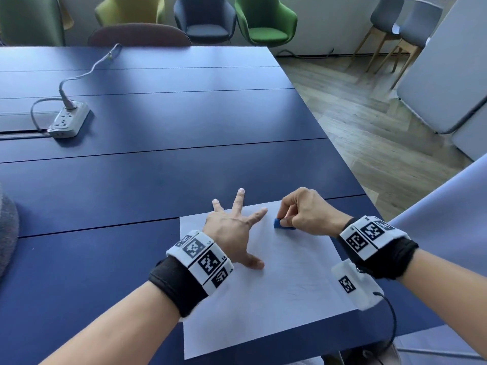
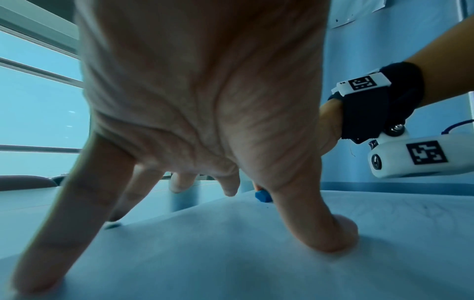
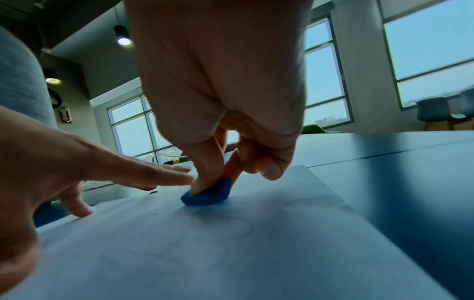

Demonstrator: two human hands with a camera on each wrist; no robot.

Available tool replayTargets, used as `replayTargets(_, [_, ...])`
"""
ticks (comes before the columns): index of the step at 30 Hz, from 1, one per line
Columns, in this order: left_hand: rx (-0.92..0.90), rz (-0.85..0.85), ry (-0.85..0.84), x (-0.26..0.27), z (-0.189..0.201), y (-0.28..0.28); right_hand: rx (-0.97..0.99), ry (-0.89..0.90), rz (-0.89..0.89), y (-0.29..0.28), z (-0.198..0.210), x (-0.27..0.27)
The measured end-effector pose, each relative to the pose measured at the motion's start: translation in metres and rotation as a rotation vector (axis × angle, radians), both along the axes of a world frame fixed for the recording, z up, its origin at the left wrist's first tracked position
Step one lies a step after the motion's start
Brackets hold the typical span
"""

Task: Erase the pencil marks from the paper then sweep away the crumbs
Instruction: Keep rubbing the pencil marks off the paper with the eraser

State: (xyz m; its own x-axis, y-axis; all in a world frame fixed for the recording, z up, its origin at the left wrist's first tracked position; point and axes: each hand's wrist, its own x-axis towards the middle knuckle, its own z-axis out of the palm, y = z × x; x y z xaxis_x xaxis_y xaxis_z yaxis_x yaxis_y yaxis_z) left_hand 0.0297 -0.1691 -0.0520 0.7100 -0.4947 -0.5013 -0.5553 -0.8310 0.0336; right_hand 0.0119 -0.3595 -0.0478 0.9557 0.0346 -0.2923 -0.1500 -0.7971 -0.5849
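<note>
A white sheet of paper (image 1: 268,293) lies at the near right of the blue table (image 1: 158,175), with faint pencil marks (image 1: 303,288) toward its near right. My left hand (image 1: 232,227) is spread flat, its fingertips and thumb pressing the sheet's far left part (image 2: 231,253). My right hand (image 1: 305,212) pinches a small blue eraser (image 1: 280,223) between thumb and fingers and holds it down on the paper near its far edge. In the right wrist view the eraser (image 3: 207,194) touches the sheet (image 3: 231,253) just right of the left hand's index finger.
A white power strip (image 1: 69,119) with a plugged cable sits at the far left of the table. The table's right edge runs close to the paper. Coloured chairs (image 1: 263,19) stand beyond the far end. A grey cushion (image 1: 6,230) shows at the left.
</note>
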Motion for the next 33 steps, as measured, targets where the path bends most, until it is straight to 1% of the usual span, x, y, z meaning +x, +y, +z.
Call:
replayTargets(5, [0.037,-0.011,0.054,0.006,0.001,-0.005,0.045,-0.047,-0.096,-0.001,-0.003,0.000])
replayTargets(9, [0.022,0.025,0.117,0.011,-0.002,-0.004,0.034,-0.017,0.011,0.012,-0.004,-0.008])
replayTargets(14, [-0.009,0.051,0.155,0.012,-0.007,0.000,0.054,-0.053,-0.042,0.012,-0.003,-0.001])
replayTargets(16, [-0.016,0.068,0.167,0.012,-0.007,0.001,0.072,-0.024,0.009,0.021,-0.005,-0.008])
replayTargets(18, [-0.018,0.068,0.164,0.013,-0.008,0.001,0.069,0.010,0.075,0.027,-0.003,-0.011])
replayTargets(23, [0.005,0.030,0.125,0.016,-0.013,0.001,0.068,-0.057,-0.008,0.021,-0.002,0.000])
replayTargets(26, [0.007,0.038,0.128,0.016,-0.013,0.002,0.070,0.023,0.085,0.028,-0.002,-0.010])
replayTargets(27, [0.008,0.039,0.130,0.016,-0.013,0.002,0.064,0.036,0.087,0.027,-0.001,-0.009])
replayTargets(31, [0.012,0.018,0.108,0.016,-0.014,0.002,0.072,-0.072,-0.056,0.020,-0.003,-0.002])
replayTargets(33, [0.010,0.015,0.092,0.016,-0.014,0.003,0.082,-0.042,-0.015,0.025,-0.006,-0.011])
